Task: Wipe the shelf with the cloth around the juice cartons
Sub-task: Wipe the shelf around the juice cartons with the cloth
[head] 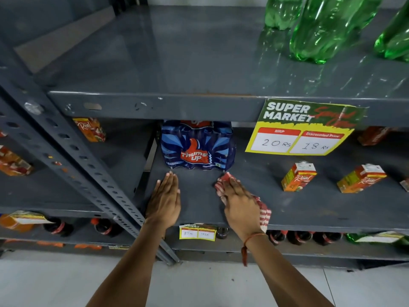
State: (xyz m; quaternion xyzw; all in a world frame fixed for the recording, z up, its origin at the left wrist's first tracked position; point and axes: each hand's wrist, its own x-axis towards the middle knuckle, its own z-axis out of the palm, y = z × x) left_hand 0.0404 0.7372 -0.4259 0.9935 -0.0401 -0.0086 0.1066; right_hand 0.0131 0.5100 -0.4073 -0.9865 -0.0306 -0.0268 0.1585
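Grey metal shelving fills the view, and we look down on its middle shelf point(298, 209), a dark, dull board above a pale tiled floor point(210, 284). Our left hand point(164, 200) lies flat on the shelf, palm down, fingers straight and pressed together, holding nothing; its fingertips stop just short of a blue shrink-wrapped pack of Thums Up bottles point(197, 147) standing further back. Our right hand point(239, 204), with a red thread at the wrist, lies flat with fingers extended on the cloth point(264, 212), a red-and-white striped rag pressed against the shelf; the cloth shows beyond the fingertips near the pack's front right corner and trails behind the hand to the shelf's front edge. To the right, well apart from the cloth, two orange juice cartons point(298, 177) lie tipped on the same shelf, with a third carton point(374, 136) further back. More cartons point(89, 129) stand in the neighbouring bay on the left. A Super Market price tag point(305, 127) hangs from the upper shelf edge, on which green plastic bottles point(327, 29) stand. Dark cola bottles point(298, 237) occupy the level below.
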